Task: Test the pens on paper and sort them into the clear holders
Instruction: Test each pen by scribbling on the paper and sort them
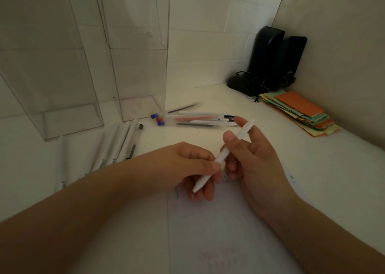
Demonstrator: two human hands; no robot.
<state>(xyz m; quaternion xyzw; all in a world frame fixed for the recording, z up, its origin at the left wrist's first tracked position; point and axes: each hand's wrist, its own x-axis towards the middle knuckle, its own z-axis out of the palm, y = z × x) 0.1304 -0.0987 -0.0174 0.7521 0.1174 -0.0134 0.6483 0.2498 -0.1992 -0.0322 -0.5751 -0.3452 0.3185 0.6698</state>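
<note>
Here both hands share one white pen (224, 155): the left hand (187, 165) pinches its lower half, the right hand (252, 157) grips the upper. Beneath them the paper (218, 232) carries blurred, unreadable marks; left-side pens (116, 146) smear into the table (312, 159).

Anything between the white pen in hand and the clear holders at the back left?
Nothing visible blocks it. Both the left hand and right hand hold the white pen above the paper. The two clear holders stand upright, tops open. Loose pens lie on the table in front of them, below any lifted path.
</note>
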